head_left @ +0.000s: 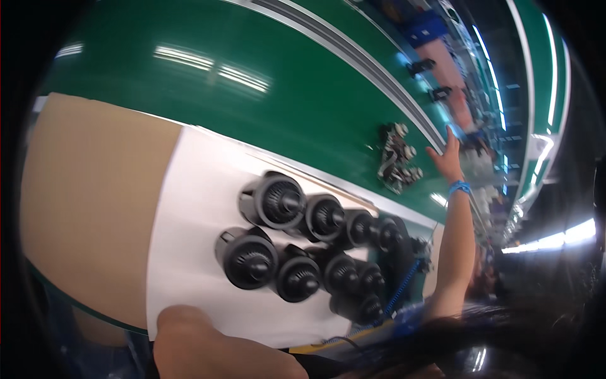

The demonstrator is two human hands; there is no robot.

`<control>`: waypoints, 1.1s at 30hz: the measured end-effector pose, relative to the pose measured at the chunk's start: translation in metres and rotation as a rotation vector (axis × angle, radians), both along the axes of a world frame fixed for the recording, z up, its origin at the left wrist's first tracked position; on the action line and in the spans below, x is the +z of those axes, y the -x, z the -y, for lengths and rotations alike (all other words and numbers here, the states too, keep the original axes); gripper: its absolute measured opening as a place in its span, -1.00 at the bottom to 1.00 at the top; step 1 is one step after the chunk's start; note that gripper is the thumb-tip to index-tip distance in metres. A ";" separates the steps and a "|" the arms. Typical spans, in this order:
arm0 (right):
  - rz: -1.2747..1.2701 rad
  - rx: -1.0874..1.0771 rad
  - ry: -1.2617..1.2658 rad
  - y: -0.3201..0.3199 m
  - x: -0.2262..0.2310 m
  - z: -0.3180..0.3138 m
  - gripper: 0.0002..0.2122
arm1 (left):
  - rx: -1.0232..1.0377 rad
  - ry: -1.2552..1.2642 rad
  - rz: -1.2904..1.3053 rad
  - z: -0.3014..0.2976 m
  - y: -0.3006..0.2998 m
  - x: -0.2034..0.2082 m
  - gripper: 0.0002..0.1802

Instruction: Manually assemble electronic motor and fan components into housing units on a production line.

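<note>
My right hand (449, 160) is stretched out at the right, over the far side of the green bench, fingers apart and nothing in them. A blue band circles that wrist. The hand is nearest to a cluster of small silver and black metal parts (399, 159) lying on the green surface to its left. My left arm (214, 347) comes in bent at the lower edge; its hand does not show. Between the arms, several black round parts with ribbed, stepped tops (279, 201) stand in two rows on a white sheet (189, 252).
A tan board (95, 208) lies left of the white sheet. The green bench (189, 69) runs behind, edged by a metal rail (353, 50). Past it stretches a blurred line with dark parts (440, 93). A blue coiled cord (403, 289) hangs near the black parts.
</note>
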State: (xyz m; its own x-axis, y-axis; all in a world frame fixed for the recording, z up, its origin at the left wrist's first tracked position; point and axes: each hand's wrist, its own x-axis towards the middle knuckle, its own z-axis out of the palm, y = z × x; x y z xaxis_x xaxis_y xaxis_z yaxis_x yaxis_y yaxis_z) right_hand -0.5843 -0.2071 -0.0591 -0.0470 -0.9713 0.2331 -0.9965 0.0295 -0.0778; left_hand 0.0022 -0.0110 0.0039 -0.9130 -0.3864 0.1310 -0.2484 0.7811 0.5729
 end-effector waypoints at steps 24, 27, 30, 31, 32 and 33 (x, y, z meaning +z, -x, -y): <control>-0.051 0.203 -0.310 -0.044 -0.050 0.065 -0.15 | 0.423 -0.576 0.109 0.004 0.035 0.013 -0.81; -0.174 0.214 -0.309 -0.075 -0.037 0.065 -0.10 | 0.521 -0.654 0.033 0.000 0.032 0.015 -0.79; -0.248 0.260 -0.381 -0.086 -0.028 0.069 -0.15 | 0.659 -0.522 -0.672 -0.037 0.048 -0.028 -0.73; -0.250 0.259 -0.380 -0.085 -0.027 0.068 -0.15 | 0.658 -0.522 -0.675 -0.020 0.051 -0.027 -0.73; -0.238 0.287 -0.353 -0.088 -0.031 0.072 -0.17 | 0.030 -0.361 -1.099 0.013 0.052 -0.024 -0.71; -0.227 0.311 -0.327 -0.091 -0.034 0.075 -0.20 | -0.646 -0.157 -1.434 0.033 0.052 -0.023 -0.69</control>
State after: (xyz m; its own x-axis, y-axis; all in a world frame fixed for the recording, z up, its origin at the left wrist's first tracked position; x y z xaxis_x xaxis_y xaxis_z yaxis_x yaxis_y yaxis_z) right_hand -0.4935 -0.2821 -0.0932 0.2733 -0.9551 -0.1147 -0.9526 -0.2853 0.1056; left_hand -0.0494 -0.0441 -0.0194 -0.0794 -0.0896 0.9928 0.8866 0.4489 0.1114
